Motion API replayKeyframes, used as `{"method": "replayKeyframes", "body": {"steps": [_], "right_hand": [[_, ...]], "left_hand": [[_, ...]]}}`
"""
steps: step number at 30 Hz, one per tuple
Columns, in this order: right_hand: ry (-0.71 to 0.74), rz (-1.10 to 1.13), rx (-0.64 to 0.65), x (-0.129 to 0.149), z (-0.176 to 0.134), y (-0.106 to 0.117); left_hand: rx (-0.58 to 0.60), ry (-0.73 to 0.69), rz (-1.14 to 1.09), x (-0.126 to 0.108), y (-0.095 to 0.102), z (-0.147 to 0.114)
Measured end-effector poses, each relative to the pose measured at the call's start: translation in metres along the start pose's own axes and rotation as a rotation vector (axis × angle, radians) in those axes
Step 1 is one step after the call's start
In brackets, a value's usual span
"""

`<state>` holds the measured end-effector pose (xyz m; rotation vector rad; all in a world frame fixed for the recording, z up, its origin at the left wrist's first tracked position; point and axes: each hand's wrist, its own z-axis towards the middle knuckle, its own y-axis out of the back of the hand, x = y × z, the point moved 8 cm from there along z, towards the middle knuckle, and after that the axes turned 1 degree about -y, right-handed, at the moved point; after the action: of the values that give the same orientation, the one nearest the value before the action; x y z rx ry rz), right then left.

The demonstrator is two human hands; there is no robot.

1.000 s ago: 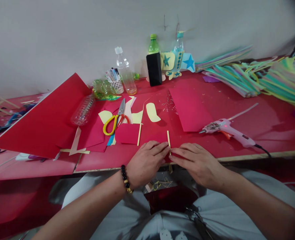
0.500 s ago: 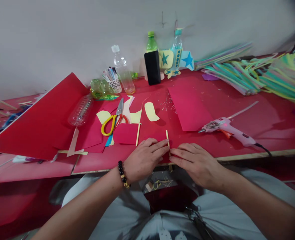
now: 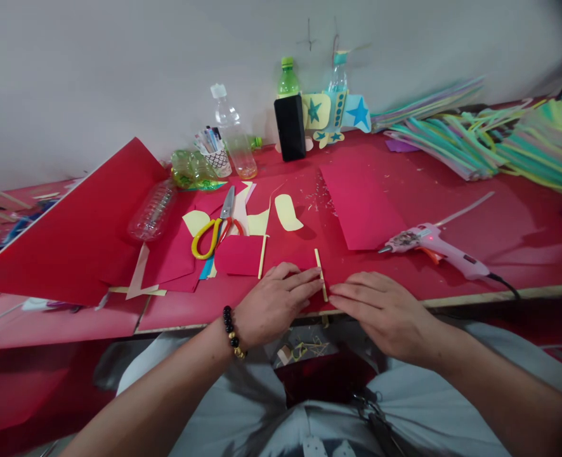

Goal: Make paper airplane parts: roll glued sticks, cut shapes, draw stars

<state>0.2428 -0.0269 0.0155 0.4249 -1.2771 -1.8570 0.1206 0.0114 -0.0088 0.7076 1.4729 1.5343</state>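
Observation:
My left hand point(image 3: 277, 298), with a beaded bracelet at the wrist, lies flat near the table's front edge. Under its fingers is a small red paper piece point(image 3: 304, 259), mostly hidden. A thin pale yellow stick point(image 3: 318, 259) stands along that piece's right side, and my left fingertips touch it. Just right of the stick, my right hand point(image 3: 385, 311) rests palm down with fingers stretched out, a small gap from it. To the left lies another red paper rectangle point(image 3: 238, 255) with a similar yellow stick point(image 3: 262, 257) along its right edge.
Scissors point(image 3: 205, 239) lie on paper scraps at left, beside a clear plastic bottle point(image 3: 152, 209). A pink glue gun point(image 3: 447, 251) with a cord is at right, near a red sheet point(image 3: 361, 206). Bottles, a black phone-like slab point(image 3: 290, 128) and coloured strips point(image 3: 452, 149) line the wall.
My right hand has shifted slightly right, off the yellow stick, so more of the stick shows. My left hand stays nearly where it was.

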Motion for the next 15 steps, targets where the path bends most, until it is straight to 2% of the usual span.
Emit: {"method": "replayKeyframes", "body": {"steps": [3, 5, 7, 8, 10, 12, 13, 15], "right_hand": [[-0.102, -0.004, -0.167, -0.022, -0.009, 0.038], [-0.315, -0.100, -0.341, -0.053, -0.025, 0.073], [-0.576, -0.294, -0.393, -0.088, -0.048, 0.098], [-0.694, -0.378, -0.382, -0.105, -0.062, 0.107], [-0.935, -0.392, -0.222, -0.144, -0.090, 0.106], [-1.149, -0.205, 0.013, -0.178, -0.121, 0.085], [-1.198, -0.122, 0.052, -0.188, -0.132, 0.077], [-1.166, -0.069, 0.084, -0.198, -0.138, 0.065]], "left_hand": [[0.002, -0.012, 0.010, 0.000, -0.002, 0.000], [0.005, -0.024, 0.017, 0.001, -0.004, -0.001], [0.012, -0.049, 0.018, 0.000, -0.006, -0.001], [0.016, -0.058, 0.016, -0.001, -0.007, -0.001], [0.024, -0.061, 0.015, -0.001, -0.007, -0.002], [0.026, -0.053, 0.017, -0.001, -0.007, -0.002], [0.025, -0.048, 0.020, 0.000, -0.007, -0.002], [0.022, -0.044, 0.020, 0.000, -0.006, -0.001]]}}
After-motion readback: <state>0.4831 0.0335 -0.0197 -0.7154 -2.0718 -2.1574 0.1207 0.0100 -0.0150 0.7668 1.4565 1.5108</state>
